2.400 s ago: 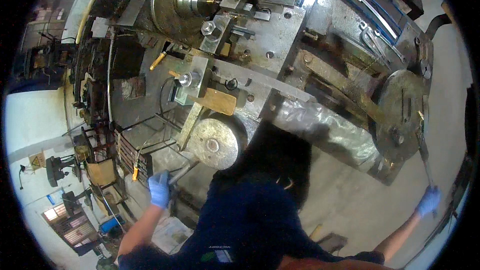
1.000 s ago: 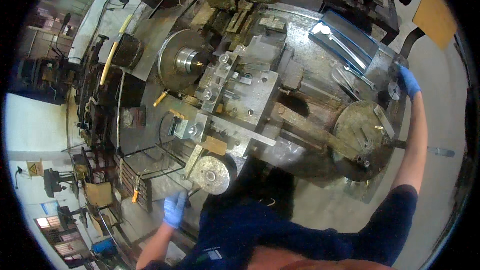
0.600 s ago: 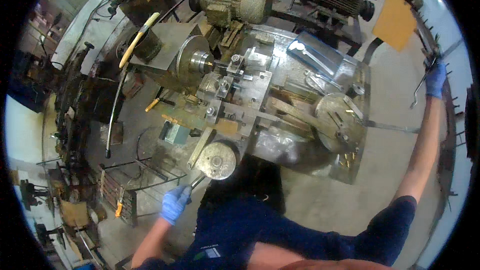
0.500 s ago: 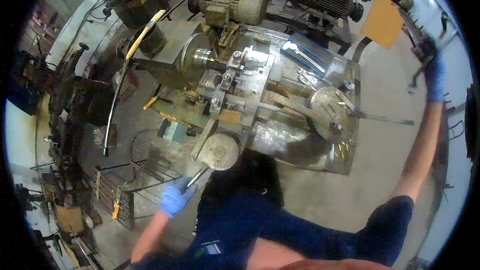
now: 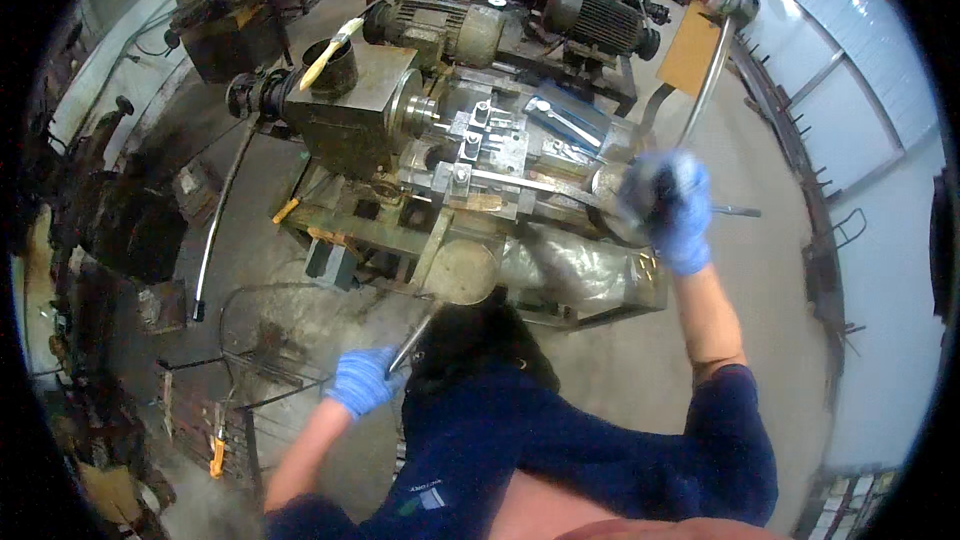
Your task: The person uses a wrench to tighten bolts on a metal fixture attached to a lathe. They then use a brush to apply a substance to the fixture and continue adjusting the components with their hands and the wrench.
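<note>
My left hand, in a blue glove, is closed around a short metal handle. The handle slants down from a round metal disc at the front of the lathe. My right hand, also gloved in blue, is smeared by motion at the lathe's right side. Its fingers close on something dark and grey that I cannot make out. From beside this hand a long metal bar with a rounded head rises toward the back; whether I grip it is unclear. Bolted tool blocks stand on the slide before the chuck.
A brush lies across a round opening on the headstock. Wrenches rest in a blue tray behind the slide. Two motors stand further back. A horizontal rod sticks out right of the lathe. A metal rack is low left.
My right hand has swung from the far right in toward the lathe, and the long bar has shifted left too. My left hand stays on the handle. The whole view has shifted slightly.
</note>
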`<action>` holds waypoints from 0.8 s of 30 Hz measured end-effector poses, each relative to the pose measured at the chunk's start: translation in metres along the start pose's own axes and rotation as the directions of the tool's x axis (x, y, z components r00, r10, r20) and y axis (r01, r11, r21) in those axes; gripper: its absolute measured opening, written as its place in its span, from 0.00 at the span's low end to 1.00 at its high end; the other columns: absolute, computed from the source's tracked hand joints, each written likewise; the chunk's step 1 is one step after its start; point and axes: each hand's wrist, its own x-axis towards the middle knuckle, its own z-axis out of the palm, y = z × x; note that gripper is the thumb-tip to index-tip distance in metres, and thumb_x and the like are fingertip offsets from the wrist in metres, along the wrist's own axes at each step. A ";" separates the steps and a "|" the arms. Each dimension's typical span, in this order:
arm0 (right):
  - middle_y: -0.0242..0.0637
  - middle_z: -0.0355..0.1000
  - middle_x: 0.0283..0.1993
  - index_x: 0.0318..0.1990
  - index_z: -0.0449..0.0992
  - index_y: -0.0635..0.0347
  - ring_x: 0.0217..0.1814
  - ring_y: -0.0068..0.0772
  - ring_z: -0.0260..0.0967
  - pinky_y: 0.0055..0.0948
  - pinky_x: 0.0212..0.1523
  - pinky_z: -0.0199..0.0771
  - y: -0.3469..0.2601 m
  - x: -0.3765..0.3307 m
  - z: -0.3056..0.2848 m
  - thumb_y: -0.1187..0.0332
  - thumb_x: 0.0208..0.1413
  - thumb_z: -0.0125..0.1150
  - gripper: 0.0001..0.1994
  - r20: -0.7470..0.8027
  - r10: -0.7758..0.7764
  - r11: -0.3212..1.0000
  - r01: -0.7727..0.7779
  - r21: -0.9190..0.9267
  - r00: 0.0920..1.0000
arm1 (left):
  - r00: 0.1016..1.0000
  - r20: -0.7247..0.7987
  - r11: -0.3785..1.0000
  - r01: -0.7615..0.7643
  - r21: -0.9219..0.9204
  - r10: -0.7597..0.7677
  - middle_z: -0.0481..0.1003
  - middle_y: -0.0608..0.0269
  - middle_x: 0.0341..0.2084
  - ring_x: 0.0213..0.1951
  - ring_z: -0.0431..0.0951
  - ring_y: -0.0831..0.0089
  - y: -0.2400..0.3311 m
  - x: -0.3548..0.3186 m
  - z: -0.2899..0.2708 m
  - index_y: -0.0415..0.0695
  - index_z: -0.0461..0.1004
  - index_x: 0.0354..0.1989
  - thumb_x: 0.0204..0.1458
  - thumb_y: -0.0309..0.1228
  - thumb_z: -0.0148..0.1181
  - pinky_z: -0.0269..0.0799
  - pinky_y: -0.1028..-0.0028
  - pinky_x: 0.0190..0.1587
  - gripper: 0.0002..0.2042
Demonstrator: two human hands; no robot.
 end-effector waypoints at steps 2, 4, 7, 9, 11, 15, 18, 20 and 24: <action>0.31 0.68 0.19 0.20 0.72 0.63 0.17 0.20 0.63 0.19 0.18 0.62 0.034 -0.025 0.022 0.60 0.54 0.55 0.17 -0.237 -0.034 0.914 -0.066 -0.401 0.971 | 0.997 0.075 0.998 -0.017 -0.058 0.021 0.73 0.49 0.19 0.24 0.74 0.52 0.002 0.010 -0.005 0.44 0.73 0.34 0.45 0.51 0.54 0.69 0.59 0.28 0.21; 0.31 0.70 0.20 0.24 0.76 0.63 0.19 0.21 0.64 0.24 0.20 0.61 0.047 -0.029 0.014 0.61 0.51 0.58 0.14 -0.157 0.181 0.749 -0.239 -0.618 0.971 | 0.994 0.088 0.992 -0.061 -0.109 0.070 0.73 0.50 0.19 0.24 0.74 0.52 -0.003 0.016 -0.001 0.46 0.73 0.34 0.45 0.51 0.54 0.68 0.59 0.28 0.20; 0.36 0.71 0.20 0.28 0.77 0.62 0.18 0.28 0.63 0.28 0.21 0.61 0.038 -0.002 0.014 0.57 0.46 0.63 0.15 0.075 -0.108 0.230 0.098 -0.968 0.991 | 0.993 0.118 0.983 0.008 -0.184 0.013 0.73 0.51 0.18 0.24 0.73 0.51 -0.004 0.027 0.004 0.46 0.73 0.34 0.45 0.51 0.54 0.68 0.60 0.28 0.20; 0.41 0.68 0.17 0.26 0.77 0.62 0.18 0.35 0.64 0.29 0.23 0.61 0.042 0.018 0.008 0.53 0.44 0.64 0.18 0.054 -0.219 0.337 0.127 -0.933 0.974 | 0.994 0.108 0.977 -0.001 -0.214 0.024 0.73 0.49 0.20 0.25 0.74 0.51 -0.005 0.039 0.005 0.46 0.73 0.32 0.45 0.51 0.56 0.68 0.59 0.29 0.19; 0.41 0.64 0.12 0.19 0.76 0.62 0.17 0.36 0.63 0.29 0.23 0.62 0.043 0.019 -0.017 0.50 0.46 0.62 0.21 0.014 0.299 0.511 -0.148 -0.847 0.954 | 0.993 0.090 0.964 -0.049 -0.262 0.075 0.73 0.49 0.21 0.26 0.74 0.50 0.000 0.059 0.007 0.46 0.73 0.32 0.44 0.50 0.56 0.68 0.59 0.30 0.19; 0.46 0.69 0.17 0.16 0.77 0.59 0.21 0.43 0.69 0.38 0.29 0.69 0.048 0.034 -0.013 0.41 0.51 0.45 0.29 -0.182 0.444 -0.370 -0.005 -0.929 0.877 | 0.995 0.066 0.943 -0.044 -0.330 0.070 0.73 0.46 0.23 0.29 0.73 0.49 0.003 0.078 0.019 0.40 0.72 0.30 0.43 0.49 0.58 0.68 0.59 0.33 0.21; 0.47 0.71 0.20 0.20 0.78 0.58 0.26 0.45 0.72 0.40 0.32 0.71 0.060 0.048 -0.022 0.41 0.52 0.41 0.30 -0.210 0.510 -0.523 0.108 -0.845 0.834 | 0.996 0.093 0.890 0.039 -0.455 0.004 0.73 0.44 0.25 0.31 0.73 0.49 0.003 0.075 0.027 0.38 0.72 0.32 0.43 0.47 0.59 0.68 0.60 0.34 0.21; 0.47 0.71 0.21 0.20 0.78 0.59 0.25 0.46 0.71 0.41 0.31 0.71 0.058 0.057 -0.017 0.43 0.51 0.42 0.28 -0.213 0.518 -0.543 0.126 -0.830 0.828 | 0.999 0.052 0.914 0.023 -0.406 -0.001 0.73 0.44 0.26 0.32 0.74 0.49 0.002 0.075 0.031 0.38 0.73 0.33 0.43 0.46 0.59 0.69 0.60 0.35 0.21; 0.46 0.73 0.25 0.24 0.78 0.60 0.28 0.44 0.73 0.41 0.31 0.72 0.063 0.061 -0.014 0.48 0.49 0.48 0.23 -0.188 0.623 -0.559 0.263 -0.787 0.759 | 0.991 0.134 0.911 0.063 -0.408 -0.009 0.74 0.45 0.29 0.35 0.74 0.51 0.005 0.076 0.024 0.41 0.74 0.35 0.42 0.44 0.58 0.69 0.59 0.39 0.18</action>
